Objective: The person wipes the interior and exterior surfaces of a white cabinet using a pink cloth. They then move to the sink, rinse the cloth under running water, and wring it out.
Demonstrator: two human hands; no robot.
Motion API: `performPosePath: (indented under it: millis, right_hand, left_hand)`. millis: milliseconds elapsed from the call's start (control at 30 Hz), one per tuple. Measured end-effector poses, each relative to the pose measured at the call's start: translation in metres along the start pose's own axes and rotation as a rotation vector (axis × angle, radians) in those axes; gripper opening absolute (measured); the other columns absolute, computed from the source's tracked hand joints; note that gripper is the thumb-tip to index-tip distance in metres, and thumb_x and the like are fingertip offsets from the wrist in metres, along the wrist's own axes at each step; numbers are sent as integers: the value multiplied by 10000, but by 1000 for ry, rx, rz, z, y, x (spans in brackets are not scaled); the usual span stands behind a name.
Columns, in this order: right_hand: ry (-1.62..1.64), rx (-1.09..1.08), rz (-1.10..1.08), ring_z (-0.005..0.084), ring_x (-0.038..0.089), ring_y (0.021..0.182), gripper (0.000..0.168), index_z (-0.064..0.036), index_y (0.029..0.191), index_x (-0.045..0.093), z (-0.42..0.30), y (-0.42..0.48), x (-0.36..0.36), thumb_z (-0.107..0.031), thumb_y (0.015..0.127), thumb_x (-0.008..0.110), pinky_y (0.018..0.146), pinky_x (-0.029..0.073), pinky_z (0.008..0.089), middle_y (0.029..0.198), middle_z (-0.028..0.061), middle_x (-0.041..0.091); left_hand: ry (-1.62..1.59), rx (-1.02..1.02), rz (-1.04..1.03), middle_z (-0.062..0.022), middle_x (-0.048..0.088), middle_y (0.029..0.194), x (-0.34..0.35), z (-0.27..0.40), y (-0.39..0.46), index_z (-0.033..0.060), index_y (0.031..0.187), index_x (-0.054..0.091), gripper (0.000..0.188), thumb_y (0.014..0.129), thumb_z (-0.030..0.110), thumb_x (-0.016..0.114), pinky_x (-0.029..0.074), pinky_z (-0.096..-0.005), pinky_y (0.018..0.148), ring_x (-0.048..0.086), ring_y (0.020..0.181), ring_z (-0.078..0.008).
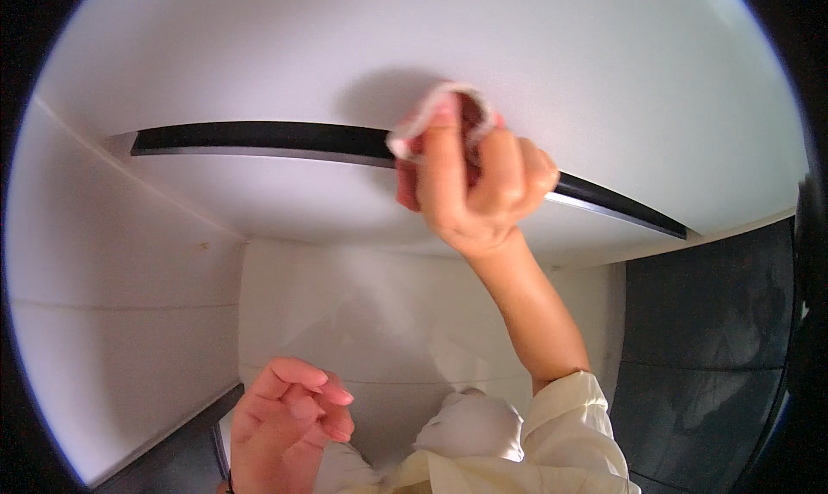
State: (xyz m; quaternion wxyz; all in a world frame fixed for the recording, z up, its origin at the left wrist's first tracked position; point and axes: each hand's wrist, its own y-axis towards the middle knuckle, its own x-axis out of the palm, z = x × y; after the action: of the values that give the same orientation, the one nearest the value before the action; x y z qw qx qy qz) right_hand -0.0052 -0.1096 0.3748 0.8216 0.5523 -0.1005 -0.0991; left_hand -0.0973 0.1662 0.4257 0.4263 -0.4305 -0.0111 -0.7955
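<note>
My right hand (488,183) grips a folded pink cloth with a pale edge (411,128). It presses the cloth against or just over a long black recessed handle strip (259,138) in a white panel (259,54), which looks like a cabinet or appliance front. The hand hides the middle of the strip, and its shadow falls on the panel to the upper left. Low in the picture, my left hand (291,406) hovers with loosely curled fingers and nothing visible in it, apart from the panel.
Pale floor tiles (323,300) with thin joints lie below the panel. A white surface (116,248) borders them on the left, and dark glossy tiles or panels (705,319) stand on the right. A dark surface (174,455) shows at the lower left.
</note>
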Motion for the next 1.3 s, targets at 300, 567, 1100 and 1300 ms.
performPosePath:
  millis: [300,567,1100,1300]
  right_hand:
    - [224,-92,-115,215,493,864,328,-111,1042,651,-98,33,32,-245,747,598,708,378,346,981,41,521]
    - [1007,251,-512,221,541,884,324,-88,1066,645,-133,57,-15,-123,744,627,756,403,374,928,59,549]
    - [1500,1657,-1022,58,547,693,318,-17,1011,592,-97,56,-94,-331,1000,540,633,470,215,829,23,628]
    - [1598,1518,-1027,46,498,623,373,-15,1059,571,-85,63,-104,-369,1029,455,589,418,195,736,11,584]
  left_hand:
    - [-81,22,-62,-98,601,1120,-24,13,-26,49,1239,519,322,954,190,572,471,-326,834,555,994,-179]
    - [-5,129,167,-123,634,1064,-42,13,-14,36,1199,544,290,921,109,506,452,-306,766,581,821,-168]
    - [443,534,-2,-120,412,1413,-46,-22,28,61,1456,339,605,928,129,627,379,-380,1042,434,1288,-214]
    - [432,560,6,-117,552,1236,-32,-30,35,-21,1351,424,499,925,124,640,461,-322,942,558,1116,-177]
